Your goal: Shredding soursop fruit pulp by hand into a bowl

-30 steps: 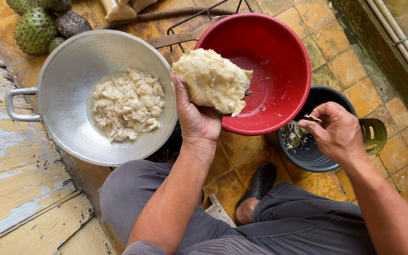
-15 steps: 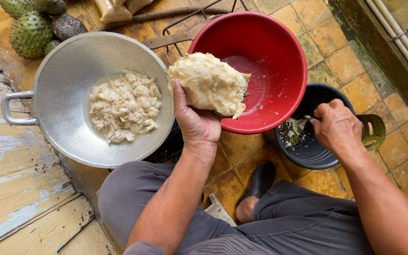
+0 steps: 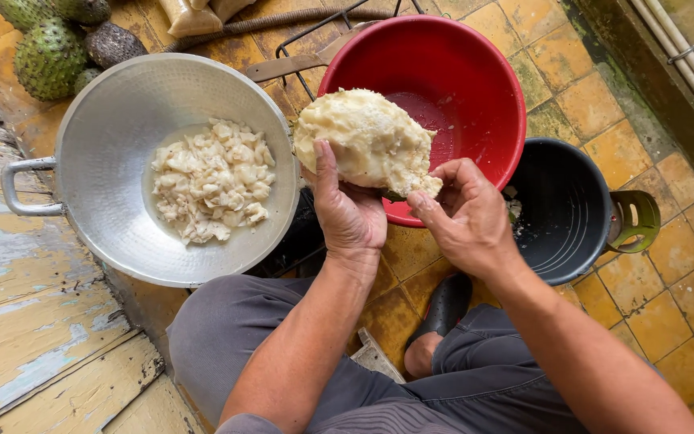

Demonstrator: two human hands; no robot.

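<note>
My left hand [image 3: 349, 210] cups a large peeled lump of white fruit flesh [image 3: 367, 138] from below, holding it over the near rim of a red plastic basin [image 3: 475, 72]. My right hand [image 3: 466, 215] pinches the lump's lower right edge with thumb and fingertips. To the left a wide metal wok-shaped pan [image 3: 122, 233] holds a pile of white fruit pieces [image 3: 210, 178]. To the right a dark bucket [image 3: 568, 213] with a green handle sits on the tiles.
Green spiky fruits [image 3: 46, 55] lie at the top left beside a dark one. A knife [image 3: 299, 63] and a wire rack rest behind the pan. Worn painted planks [image 3: 18, 321] run along the left. My knees and a dark shoe [image 3: 443, 305] are below.
My right hand has left the dark bucket and come up to the fruit lump, now gripping its edge. My left hand has tilted the lump slightly nearer.
</note>
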